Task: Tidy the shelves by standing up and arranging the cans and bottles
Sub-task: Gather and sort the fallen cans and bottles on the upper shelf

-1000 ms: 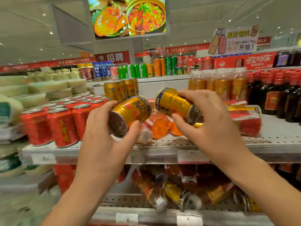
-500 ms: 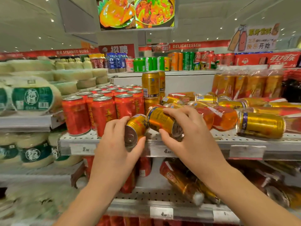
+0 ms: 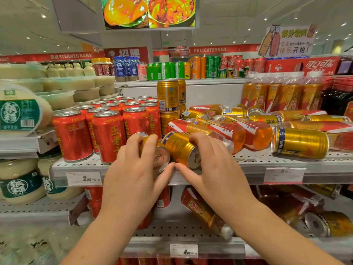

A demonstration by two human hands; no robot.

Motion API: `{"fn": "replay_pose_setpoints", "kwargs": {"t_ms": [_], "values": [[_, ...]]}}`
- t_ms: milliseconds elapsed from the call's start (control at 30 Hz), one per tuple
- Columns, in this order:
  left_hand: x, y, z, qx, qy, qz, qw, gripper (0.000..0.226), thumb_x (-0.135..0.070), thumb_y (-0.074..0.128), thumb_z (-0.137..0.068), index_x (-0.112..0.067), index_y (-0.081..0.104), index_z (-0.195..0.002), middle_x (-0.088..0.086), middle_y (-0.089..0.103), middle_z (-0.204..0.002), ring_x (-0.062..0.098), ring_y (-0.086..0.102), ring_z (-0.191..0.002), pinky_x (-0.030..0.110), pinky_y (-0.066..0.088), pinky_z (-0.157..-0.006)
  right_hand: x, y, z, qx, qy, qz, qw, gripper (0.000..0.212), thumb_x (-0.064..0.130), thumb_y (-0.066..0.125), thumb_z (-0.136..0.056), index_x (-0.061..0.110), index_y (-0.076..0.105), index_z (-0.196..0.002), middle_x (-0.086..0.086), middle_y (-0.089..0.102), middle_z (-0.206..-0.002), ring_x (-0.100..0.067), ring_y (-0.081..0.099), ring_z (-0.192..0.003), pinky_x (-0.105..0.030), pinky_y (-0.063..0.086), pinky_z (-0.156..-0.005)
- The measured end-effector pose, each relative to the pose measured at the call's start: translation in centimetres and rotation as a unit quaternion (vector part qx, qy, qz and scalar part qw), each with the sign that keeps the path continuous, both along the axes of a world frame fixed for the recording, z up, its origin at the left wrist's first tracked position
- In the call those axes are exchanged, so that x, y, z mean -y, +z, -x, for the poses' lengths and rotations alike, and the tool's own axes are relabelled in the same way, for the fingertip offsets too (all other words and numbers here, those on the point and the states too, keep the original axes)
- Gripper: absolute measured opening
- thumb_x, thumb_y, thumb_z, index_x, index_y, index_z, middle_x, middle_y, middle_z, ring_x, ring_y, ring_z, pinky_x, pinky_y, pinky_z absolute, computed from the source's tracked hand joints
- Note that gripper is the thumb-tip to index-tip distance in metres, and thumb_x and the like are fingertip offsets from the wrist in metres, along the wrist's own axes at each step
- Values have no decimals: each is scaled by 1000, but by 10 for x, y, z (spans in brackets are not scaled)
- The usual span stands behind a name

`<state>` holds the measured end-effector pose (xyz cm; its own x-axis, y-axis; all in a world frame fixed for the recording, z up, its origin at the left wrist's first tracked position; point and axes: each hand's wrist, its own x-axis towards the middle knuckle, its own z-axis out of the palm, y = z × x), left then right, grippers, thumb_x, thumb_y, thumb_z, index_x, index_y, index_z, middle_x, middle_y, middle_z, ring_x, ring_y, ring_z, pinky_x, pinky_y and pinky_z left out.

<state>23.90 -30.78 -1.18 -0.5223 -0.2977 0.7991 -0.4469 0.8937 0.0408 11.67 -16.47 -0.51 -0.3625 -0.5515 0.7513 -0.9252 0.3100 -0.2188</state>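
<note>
A shop aisle, with a white perforated shelf [image 3: 267, 155] at chest height and a hanging food screen [image 3: 149, 12] overhead. On the shelf's left part stand red cans [image 3: 72, 134] in upright rows; behind them two gold cans are stacked upright [image 3: 168, 95]. To the right lie tumbled tea bottles [image 3: 225, 131] and more gold cans on their sides, one big one [image 3: 299, 142] near the front edge at right. Upright tea bottles [image 3: 278, 92] stand at the back right.

The left hand [image 3: 133, 180] is curled round a small gold can [image 3: 158, 155], tilted with its end facing out, at the shelf's front edge just beside the red cans. The right hand [image 3: 214, 169] grips a second gold can [image 3: 181, 148], also tilted, end toward the camera, touching the first. The two thumbs nearly meet under the cans.

Price tags [image 3: 84, 178] sit on the shelf lip. Below, another shelf holds fallen bottles [image 3: 204, 211] and cans. Tubs [image 3: 19, 115] fill the racks at far left
</note>
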Motion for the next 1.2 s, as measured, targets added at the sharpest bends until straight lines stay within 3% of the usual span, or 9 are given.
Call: {"fn": "replay_pose_setpoints", "kwargs": {"t_ms": [200, 333, 467, 633, 833, 1000, 1200], "values": [[0, 17, -3, 100, 16, 21, 995, 62, -56, 54, -91, -26, 51, -146, 10, 54, -134, 28, 62, -88, 31, 44, -53, 1, 5, -3, 8, 6, 9, 1000, 49, 60, 49, -96, 22, 54, -127, 10, 59, -113, -10, 51, -107, -25, 40, -91], [1, 21, -4, 135, 23, 29, 990, 59, -57, 59, -89, -25, 56, -138, 11, 55, -132, 28, 64, -84, 28, 36, -51, -4, 20, 11, 14, 27, 66, 997, 36, 43, 39, -103, 20, 63, -118, 8, 62, -116, -10, 51, -116, -31, 38, -99], [-1, 19, -4, 135, 21, 29, 990, 57, -56, 62, -89, -22, 59, -134, 12, 57, -130, 27, 64, -81, 27, 33, -49, -19, 28, 42, 44, -47, 52, 997, 32, 34, 49, -100, 21, 57, -128, 6, 57, -120, -12, 49, -114, -30, 42, -95], [-3, 21, -4, 150, 30, 28, 988, 58, -56, 63, -88, -23, 57, -136, 12, 56, -133, 27, 64, -84, 28, 38, -49, -31, 20, 50, 46, -83, -29, 995, 45, 43, 57, -93, 26, 54, -134, 5, 52, -124, -15, 43, -118, -27, 35, -89], [-7, 28, -4, 209, 61, 76, 973, 76, -60, 60, -88, -36, 35, -155, 13, 54, -135, 26, 62, -81, 27, 28, -49, -25, 7, 42, 25, -109, -104, 988, 77, 48, 64, -89, 28, 29, -154, 4, 41, -139, -17, 36, -127, -32, 44, -97], [-7, 32, -4, 220, 64, 95, 969, 73, -67, 44, -93, -41, 22, -157, 8, 46, -138, 21, 60, -87, 28, 28, -50, -18, 11, 46, 21, -138, -103, 985, 75, 45, 70, -88, 24, 36, -152, -2, 47, -131, -20, 43, -119, -31, 47, -91], [-8, 32, -5, 229, 69, 93, 966, 72, -65, 45, -92, -38, 26, -156, 8, 48, -136, 22, 60, -86, 28, 27, -51, -22, 14, 47, 13, -108, -87, 990, 70, 44, 69, -89, 24, 41, -151, -1, 50, -129, -20, 46, -118, -29, 46, -92]]}}
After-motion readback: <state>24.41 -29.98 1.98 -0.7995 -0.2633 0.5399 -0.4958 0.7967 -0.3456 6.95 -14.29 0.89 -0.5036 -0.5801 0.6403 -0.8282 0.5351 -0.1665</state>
